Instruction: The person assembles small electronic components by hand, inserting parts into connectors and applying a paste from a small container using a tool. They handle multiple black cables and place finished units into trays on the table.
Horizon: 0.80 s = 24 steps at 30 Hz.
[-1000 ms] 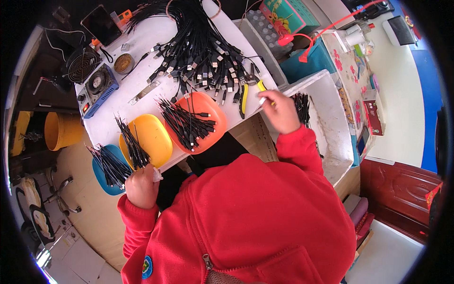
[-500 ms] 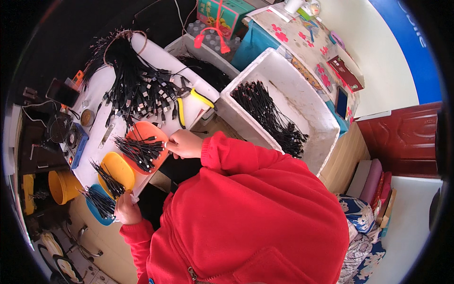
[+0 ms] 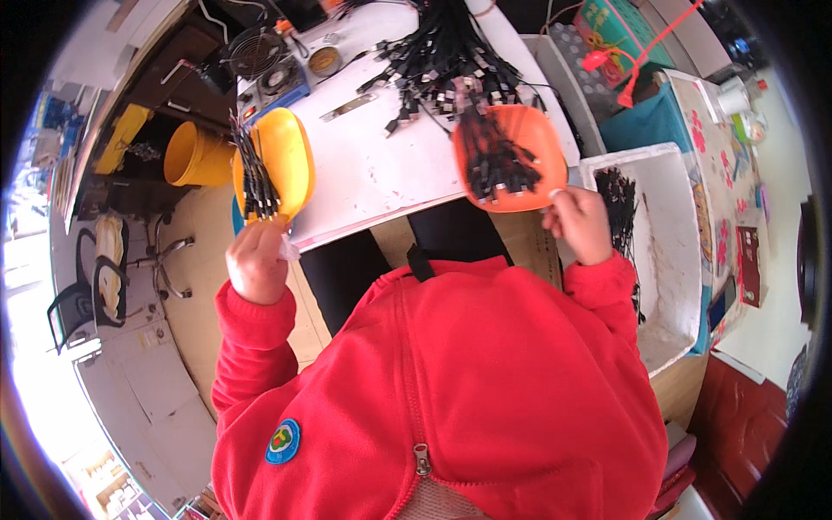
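My left hand [image 3: 257, 262] is closed on the near edge of a yellow plastic tray [image 3: 297, 165]. A small bunch of black cables [image 3: 258, 186] lies along that tray's left side. A scrap of clear plastic [image 3: 289, 249] shows beside the left fingers. With thumb and fingers, my right hand [image 3: 579, 224] pinches the near right corner of an orange tray [image 3: 542, 139], over the table's front edge. A thicker bunch of black cables [image 3: 492, 160] with metal plugs lies in it. Of a blue tray [image 3: 237, 215], only a sliver shows behind the yellow one.
A large heap of black cables [image 3: 433, 65] covers the back of the white table [image 3: 373, 165]. A small blue device [image 3: 282, 91] and a round tin [image 3: 324, 61] stand at its back left. On the right is a white foam box [image 3: 663, 286] with more cables; a yellow bucket [image 3: 192, 154] stands left.
The view has swung round to face the table. The orange tray has moved right, away from the yellow one, with my right hand on it. My hands are now wider apart.
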Available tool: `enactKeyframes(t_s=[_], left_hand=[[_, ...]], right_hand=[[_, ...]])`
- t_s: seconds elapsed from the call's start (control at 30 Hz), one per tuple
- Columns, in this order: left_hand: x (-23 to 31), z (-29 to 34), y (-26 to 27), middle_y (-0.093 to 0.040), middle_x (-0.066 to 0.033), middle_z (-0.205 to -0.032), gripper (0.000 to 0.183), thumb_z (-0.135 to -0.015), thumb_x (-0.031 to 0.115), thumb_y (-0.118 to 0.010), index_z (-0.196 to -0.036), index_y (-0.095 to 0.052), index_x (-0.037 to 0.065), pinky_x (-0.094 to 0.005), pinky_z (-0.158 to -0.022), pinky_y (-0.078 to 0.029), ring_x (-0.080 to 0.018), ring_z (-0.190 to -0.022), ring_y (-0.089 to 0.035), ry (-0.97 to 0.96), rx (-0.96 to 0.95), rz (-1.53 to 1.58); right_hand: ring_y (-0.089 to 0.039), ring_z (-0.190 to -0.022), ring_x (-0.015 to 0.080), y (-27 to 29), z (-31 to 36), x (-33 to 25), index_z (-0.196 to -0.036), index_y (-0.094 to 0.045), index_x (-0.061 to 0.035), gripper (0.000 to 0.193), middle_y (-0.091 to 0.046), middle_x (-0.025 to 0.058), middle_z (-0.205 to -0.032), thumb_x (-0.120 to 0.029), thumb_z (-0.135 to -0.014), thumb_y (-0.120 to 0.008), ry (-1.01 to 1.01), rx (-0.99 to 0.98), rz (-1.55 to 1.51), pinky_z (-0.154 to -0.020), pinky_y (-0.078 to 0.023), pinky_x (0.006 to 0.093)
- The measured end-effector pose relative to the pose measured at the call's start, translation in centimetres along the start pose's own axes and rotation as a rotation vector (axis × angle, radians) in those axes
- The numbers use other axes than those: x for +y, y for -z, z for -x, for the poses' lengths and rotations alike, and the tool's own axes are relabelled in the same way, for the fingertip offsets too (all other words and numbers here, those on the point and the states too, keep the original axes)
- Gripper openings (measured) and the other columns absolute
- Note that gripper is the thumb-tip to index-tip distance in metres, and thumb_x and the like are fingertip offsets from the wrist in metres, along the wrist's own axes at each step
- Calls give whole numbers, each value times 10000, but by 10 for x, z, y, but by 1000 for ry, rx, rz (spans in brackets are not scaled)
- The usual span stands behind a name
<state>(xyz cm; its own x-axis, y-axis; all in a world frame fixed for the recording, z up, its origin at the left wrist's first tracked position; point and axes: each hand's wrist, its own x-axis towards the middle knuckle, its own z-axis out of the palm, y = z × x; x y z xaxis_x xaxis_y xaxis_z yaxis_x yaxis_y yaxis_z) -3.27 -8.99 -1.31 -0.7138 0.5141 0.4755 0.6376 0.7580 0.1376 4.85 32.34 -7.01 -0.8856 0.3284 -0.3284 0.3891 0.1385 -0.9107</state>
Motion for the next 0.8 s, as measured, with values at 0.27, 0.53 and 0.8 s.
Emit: enactKeyframes(t_s=[0.27, 0.53, 0.8], left_hand=[[-12, 2, 67, -595, -122, -685, 192, -686, -81, -681, -861, -663, -5, -355, -555, -474, -284, -629, -604, 22, -63, -203], [0, 21, 47, -597, -110, -688, 206, -647, -47, -654, -845, -627, 5, -369, -570, -494, -286, -657, -614, -9, -176, -261], [34, 22, -2, -516, -101, -616, 98, -665, -1, -617, -738, -564, 38, -398, -519, -457, -281, -572, -559, -40, -260, -37]], right_hand=[[-483, -438, 84, 10, -1, -7, -790, -627, 38, 297, -602, 60, -594, -188, -937, -503, 31, 36, -3, -430, -366, 242], [-502, -440, 98, -10, -5, -10, -760, -623, 38, 298, -600, 65, -579, -187, -923, -516, 65, -28, 40, -431, -369, 246], [-583, -465, 131, -54, -4, 5, -746, -639, 37, 309, -632, 76, -577, -197, -910, -522, 96, -147, 113, -462, -448, 276]])
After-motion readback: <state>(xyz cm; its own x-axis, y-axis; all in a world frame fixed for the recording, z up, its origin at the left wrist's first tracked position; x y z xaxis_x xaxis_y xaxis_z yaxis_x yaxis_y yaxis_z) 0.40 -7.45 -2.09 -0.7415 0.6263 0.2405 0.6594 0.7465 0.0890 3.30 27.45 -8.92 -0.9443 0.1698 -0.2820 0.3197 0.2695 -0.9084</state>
